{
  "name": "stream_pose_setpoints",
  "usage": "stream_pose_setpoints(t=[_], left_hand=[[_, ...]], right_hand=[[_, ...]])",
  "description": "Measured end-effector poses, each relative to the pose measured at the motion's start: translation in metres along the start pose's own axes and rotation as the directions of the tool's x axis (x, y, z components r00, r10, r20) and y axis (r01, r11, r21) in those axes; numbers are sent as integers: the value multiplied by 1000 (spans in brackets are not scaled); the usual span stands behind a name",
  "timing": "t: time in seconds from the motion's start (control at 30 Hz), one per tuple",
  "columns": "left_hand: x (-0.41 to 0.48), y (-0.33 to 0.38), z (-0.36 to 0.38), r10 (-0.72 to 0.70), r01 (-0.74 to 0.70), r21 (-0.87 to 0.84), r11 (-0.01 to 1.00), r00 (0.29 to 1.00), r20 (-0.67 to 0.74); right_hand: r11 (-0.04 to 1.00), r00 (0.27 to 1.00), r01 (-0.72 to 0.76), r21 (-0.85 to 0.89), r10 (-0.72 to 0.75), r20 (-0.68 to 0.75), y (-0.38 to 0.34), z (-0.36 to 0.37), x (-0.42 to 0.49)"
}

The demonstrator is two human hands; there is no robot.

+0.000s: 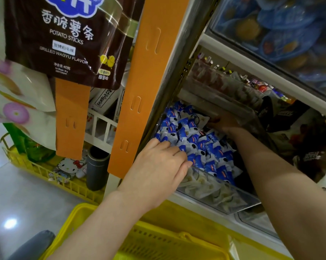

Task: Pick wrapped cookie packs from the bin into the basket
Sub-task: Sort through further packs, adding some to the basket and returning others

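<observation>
Wrapped cookie packs (194,145), blue and white, are heaped in a clear bin (224,196) just right of frame centre, set under a shelf. No pack is seen outside the bin. The left hand (158,166) is laid on the heap from 7 o'clock, fingers nearly straight, tips pressed among the near packs; nothing is seen enclosed, though the thumb is hidden. The right hand (224,122) is reached in from 4 o'clock to the far back of the bin at 1 o'clock, in shadow; whether a pack is pinched there cannot be told. The yellow basket (75,214) is held low at 6 o'clock, just below the bin's front wall, and what shows of it looks empty. Step judged: gathering, with no transfer made yet. The next move calls for fingers to be closed round a loose pack, lifted clear of the bin's front lip, then carried down toward 6 o'clock and released over the basket. An orange strip (139,91) hangs at 11 o'clock; a potato-stick bag (64,44) is noted at 10 o'clock.
</observation>
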State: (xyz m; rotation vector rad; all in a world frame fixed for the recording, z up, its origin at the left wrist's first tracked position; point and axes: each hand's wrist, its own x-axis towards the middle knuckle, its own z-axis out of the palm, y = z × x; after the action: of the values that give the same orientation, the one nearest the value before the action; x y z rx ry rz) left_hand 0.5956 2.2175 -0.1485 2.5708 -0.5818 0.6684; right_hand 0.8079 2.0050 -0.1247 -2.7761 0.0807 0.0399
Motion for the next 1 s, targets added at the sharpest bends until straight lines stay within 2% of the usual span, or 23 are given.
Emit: stream_pose_setpoints(t=[0.1,0.23,0.33,0.43,0.53,0.63,0.7,0.77,0.87,1.0], left_hand=[[0,0,-1,4,-4,6,1000,1000,21],[-1,1,-4,-4,2,21,1000,998,67],[-2,4,-5,-42,44,-15,999,995,96],[-6,9,-4,-91,101,-214,972,994,54],[-17,22,-11,-242,197,-508,839,970,-22],[-28,32,-21,-424,274,-743,611,905,-15],[-33,37,-27,-468,311,-846,433,880,84],[-35,41,-30,-448,363,-873,326,872,195],[-40,44,-26,-419,467,-819,333,852,315],[-49,46,-17,-365,557,-712,429,827,427]], right_hand=[[998,990,-14,53,22,-138,-4,-3,-6],[991,912,7,130,47,-408,-15,-18,-21],[976,853,138,169,-30,-521,-30,-26,-49],[919,805,325,223,-145,-575,-45,-25,-97],[801,727,555,227,-333,-601,-55,-25,-158],[679,684,683,269,-466,-562,-60,-22,-209],[633,714,684,363,-480,-509,-59,-14,-235],[629,787,615,477,-452,-420,-54,-3,-253],[644,915,401,651,-320,-246,-42,15,-268],[624,980,179,761,-184,-80,-28,39,-275]])
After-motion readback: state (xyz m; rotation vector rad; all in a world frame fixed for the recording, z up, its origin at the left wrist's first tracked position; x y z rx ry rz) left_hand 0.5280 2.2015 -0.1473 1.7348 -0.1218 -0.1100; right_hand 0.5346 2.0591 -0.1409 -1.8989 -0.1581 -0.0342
